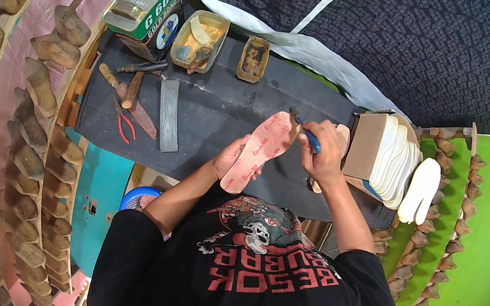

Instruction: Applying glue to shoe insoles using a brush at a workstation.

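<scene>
My left hand (230,158) grips the heel end of a pinkish-tan insole (262,146) with red print, held up over the dark bench with its toe end pointing away. The fingers wrap under its edge, with the thumb on the near side. A brush with a blue handle (314,142) is in my right hand (326,149). Its dark bristles (294,112) are at the toe edge of the insole; whether they touch it is hard to tell. Partly hidden behind my right hand, a similar pale insole (342,137) lies on the bench.
At the back left stand a green-and-black metal can (143,8), a yellowish tub (216,29) and a smaller stained tub (253,59). Red-handled pliers (125,125), a hammer (132,92) and a grey flat bar (169,116) lie left. A cardboard box (365,142) holds white insoles; shoe lasts (39,87) line racks.
</scene>
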Available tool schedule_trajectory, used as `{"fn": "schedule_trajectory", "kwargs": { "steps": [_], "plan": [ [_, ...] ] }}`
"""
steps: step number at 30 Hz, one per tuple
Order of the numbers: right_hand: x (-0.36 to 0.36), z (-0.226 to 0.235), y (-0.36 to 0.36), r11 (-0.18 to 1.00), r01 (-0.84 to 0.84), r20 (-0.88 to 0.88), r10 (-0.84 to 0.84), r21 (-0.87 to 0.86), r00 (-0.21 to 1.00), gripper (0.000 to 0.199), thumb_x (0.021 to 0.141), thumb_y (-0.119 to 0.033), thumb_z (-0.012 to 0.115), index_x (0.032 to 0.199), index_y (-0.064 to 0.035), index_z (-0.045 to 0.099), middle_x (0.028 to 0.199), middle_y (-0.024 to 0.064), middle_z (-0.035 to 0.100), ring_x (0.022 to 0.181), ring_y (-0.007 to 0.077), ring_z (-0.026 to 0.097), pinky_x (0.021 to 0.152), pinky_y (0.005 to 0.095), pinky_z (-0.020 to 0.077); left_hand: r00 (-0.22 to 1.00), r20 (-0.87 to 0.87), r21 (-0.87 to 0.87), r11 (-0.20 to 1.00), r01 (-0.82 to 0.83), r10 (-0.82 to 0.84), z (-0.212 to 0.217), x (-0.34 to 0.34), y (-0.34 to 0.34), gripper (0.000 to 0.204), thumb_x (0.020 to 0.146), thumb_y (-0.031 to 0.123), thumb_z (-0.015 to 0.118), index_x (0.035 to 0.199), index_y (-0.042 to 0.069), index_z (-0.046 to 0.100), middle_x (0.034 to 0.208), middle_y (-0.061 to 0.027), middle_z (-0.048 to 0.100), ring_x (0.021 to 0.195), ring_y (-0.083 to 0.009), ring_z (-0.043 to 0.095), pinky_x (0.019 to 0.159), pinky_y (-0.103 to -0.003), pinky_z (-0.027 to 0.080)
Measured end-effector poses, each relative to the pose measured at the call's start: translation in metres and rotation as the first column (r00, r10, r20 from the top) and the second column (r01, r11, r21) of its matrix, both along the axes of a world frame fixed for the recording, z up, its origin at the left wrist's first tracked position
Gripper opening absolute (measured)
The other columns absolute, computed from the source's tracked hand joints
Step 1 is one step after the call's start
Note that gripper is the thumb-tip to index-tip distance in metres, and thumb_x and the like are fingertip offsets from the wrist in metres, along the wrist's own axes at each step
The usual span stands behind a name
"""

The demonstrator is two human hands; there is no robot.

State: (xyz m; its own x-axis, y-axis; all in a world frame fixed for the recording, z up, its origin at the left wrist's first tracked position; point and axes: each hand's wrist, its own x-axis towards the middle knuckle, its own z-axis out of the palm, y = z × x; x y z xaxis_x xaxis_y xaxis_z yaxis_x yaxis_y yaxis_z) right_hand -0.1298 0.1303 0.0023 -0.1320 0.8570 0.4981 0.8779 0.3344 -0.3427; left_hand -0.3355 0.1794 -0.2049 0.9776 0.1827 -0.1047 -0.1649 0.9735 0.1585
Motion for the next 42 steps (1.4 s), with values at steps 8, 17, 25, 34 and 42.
{"fn": "schedule_trajectory", "kwargs": {
  "steps": [8,17,25,34,42],
  "plan": [
    [-0.016,-0.019,-0.007,0.991,-0.09,-0.15,0.076,-0.094,0.986,0.031,0.089,-0.014,0.076,0.113,-0.0009,0.063,0.09,0.015,0.065,0.08,0.0342,0.064,0.074,0.0438,0.0518,0.993,-0.071,-0.01,0.996,-0.092,0.091,0.001,-0.003,0.006,0.069,0.104,0.063,0.035,0.127,0.004,0.062,0.092,-0.0163,0.071,0.08,-0.0277,0.072,0.071,-0.04,0.061],
    [-0.033,-0.044,-0.031,0.932,-0.219,-0.318,0.122,-0.288,0.94,0.028,0.089,-0.016,0.074,0.109,-0.0003,0.064,0.102,0.0184,0.071,0.094,0.0381,0.07,0.086,0.0445,0.0559,0.923,-0.351,-0.075,0.978,-0.194,0.156,0.018,0.014,0.01,0.065,0.106,0.06,0.034,0.137,0.009,0.058,0.118,-0.0124,0.069,0.088,-0.0261,0.071,0.074,-0.041,0.06],
    [0.018,-0.022,-0.013,0.977,0.092,-0.242,-0.138,-0.19,0.96,0.023,0.089,-0.009,0.072,0.108,0.0008,0.063,0.099,0.0178,0.069,0.09,0.039,0.068,0.082,0.0435,0.0562,0.988,-0.117,0.208,0.975,-0.079,0.105,0.029,0.035,-0.002,0.065,0.107,0.058,0.03,0.139,0.006,0.053,0.118,-0.0119,0.069,0.093,-0.0254,0.071,0.082,-0.043,0.061],
    [-0.017,-0.018,-0.07,0.92,-0.316,-0.307,0.239,-0.231,0.921,0.031,0.087,-0.017,0.075,0.109,-0.0012,0.062,0.098,0.0165,0.068,0.092,0.0372,0.068,0.085,0.045,0.0543,0.973,0.149,-0.11,0.98,-0.164,0.179,0.024,0.052,-0.006,0.065,0.108,0.053,0.031,0.146,0.006,0.053,0.138,-0.0209,0.063,0.127,-0.0371,0.059,0.111,-0.052,0.045],
    [0.041,-0.013,-0.066,0.996,-0.04,-0.36,0.007,-0.085,0.933,0.023,0.091,-0.013,0.073,0.107,0.0003,0.063,0.099,0.0174,0.071,0.089,0.0375,0.07,0.079,0.0427,0.056,0.986,-0.013,-0.023,0.986,-0.165,0.165,0.062,0.068,-0.04,0.064,0.105,0.057,0.039,0.144,0.009,0.054,0.135,-0.0179,0.064,0.121,-0.0316,0.063,0.107,-0.048,0.047]
  ]
}}
